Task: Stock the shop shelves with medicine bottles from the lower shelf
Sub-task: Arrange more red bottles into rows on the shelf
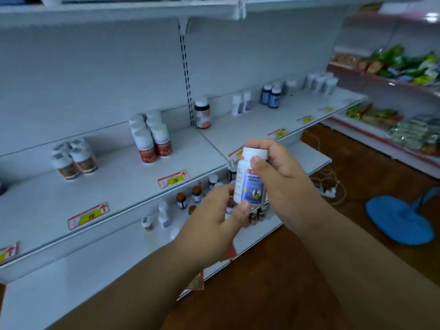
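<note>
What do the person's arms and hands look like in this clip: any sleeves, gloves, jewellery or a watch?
Both hands, left and right, are bare, no gloves. No rings, watch or wristband show. Both forearms are uncovered as far as the picture's lower edge; no sleeve is in view.

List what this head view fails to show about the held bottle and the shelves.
- White bottle: label print blurred; right hand and left hand cover part.
- Lower shelf bottles: some hidden behind the hands.
- Price tags: too small to read.
- Top shelf: contents cut off by the frame edge.
</note>
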Demonstrator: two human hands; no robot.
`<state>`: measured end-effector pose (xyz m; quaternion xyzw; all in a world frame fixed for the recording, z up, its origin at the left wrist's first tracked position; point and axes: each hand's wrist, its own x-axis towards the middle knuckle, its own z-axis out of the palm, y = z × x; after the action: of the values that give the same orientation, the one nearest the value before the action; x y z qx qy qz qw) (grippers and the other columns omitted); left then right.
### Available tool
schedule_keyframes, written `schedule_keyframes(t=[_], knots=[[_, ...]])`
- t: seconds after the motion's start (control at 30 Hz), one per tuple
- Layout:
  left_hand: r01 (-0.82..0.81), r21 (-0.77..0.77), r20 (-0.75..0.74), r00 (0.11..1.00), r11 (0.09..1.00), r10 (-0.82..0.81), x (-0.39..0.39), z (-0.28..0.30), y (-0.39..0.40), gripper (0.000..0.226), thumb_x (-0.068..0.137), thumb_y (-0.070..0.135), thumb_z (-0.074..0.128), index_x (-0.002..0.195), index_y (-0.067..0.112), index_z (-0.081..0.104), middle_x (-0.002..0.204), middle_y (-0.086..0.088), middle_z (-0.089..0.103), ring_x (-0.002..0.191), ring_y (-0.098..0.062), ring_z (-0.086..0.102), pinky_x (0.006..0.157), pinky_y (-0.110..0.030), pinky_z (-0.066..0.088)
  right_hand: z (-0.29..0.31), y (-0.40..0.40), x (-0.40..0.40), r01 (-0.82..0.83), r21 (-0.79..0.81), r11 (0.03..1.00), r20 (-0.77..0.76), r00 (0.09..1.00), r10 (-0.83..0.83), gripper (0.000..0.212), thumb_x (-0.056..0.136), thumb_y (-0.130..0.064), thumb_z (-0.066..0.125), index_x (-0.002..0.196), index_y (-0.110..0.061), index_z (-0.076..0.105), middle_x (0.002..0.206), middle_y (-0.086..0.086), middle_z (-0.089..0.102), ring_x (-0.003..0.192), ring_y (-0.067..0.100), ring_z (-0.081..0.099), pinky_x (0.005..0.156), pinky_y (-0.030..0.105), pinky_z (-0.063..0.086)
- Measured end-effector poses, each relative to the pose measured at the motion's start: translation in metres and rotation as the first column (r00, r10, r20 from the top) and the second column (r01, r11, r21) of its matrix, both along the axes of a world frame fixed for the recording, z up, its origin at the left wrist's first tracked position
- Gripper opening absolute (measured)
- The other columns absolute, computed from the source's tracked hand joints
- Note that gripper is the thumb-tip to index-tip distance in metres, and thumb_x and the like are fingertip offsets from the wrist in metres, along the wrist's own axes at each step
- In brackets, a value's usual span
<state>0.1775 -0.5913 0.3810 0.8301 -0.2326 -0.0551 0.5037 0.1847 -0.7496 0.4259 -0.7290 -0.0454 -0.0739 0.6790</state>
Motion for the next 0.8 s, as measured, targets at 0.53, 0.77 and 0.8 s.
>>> schedule_keyframes(t=[0.53, 0.77, 0.8], knots=[[-0.042, 0.049, 0.01, 0.999, 0.998, 0.041, 0.21, -0.006, -0.092, 0.063, 0.083, 0.081, 0.023, 0.126, 0.044, 0.049, 0.121, 0.016, 0.055, 0.111, 0.001, 0.052, 0.091, -0.025, 0.045, 0.01, -0.095, 0.207, 0.008, -0.149, 0.989, 0.023, 1.0, -0.005, 0.021, 0.097, -0.02, 0.061, 0.117, -0.023, 0.058, 0.098, 0.0, 0.065, 0.089, 0.017, 0.067, 0.083, 0.045, 0.059], [-0.104, 0.07, -0.032, 0.994, 0.992, 0.106, 0.292, -0.024, -0.152, 0.065, 0.078, 0.081, 0.028, 0.127, 0.044, 0.047, 0.127, 0.016, 0.053, 0.11, -0.003, 0.054, 0.094, -0.035, 0.049, -0.007, -0.161, 0.298, -0.001, -0.181, 0.983, -0.001, 1.0, 0.001, 0.023, 0.091, -0.021, 0.069, 0.104, -0.037, 0.058, 0.102, -0.004, 0.067, 0.092, 0.015, 0.068, 0.085, 0.046, 0.058], [-0.135, 0.092, -0.026, 0.99, 0.987, 0.138, 0.304, -0.03, -0.161, 0.075, 0.076, 0.083, 0.027, 0.132, 0.037, 0.048, 0.129, 0.015, 0.052, 0.112, -0.004, 0.054, 0.095, -0.036, 0.049, -0.012, -0.173, 0.313, -0.026, -0.185, 0.982, -0.007, 1.0, 0.025, 0.024, 0.091, -0.022, 0.069, 0.105, -0.037, 0.057, 0.105, -0.004, 0.067, 0.093, 0.014, 0.068, 0.086, 0.045, 0.058]])
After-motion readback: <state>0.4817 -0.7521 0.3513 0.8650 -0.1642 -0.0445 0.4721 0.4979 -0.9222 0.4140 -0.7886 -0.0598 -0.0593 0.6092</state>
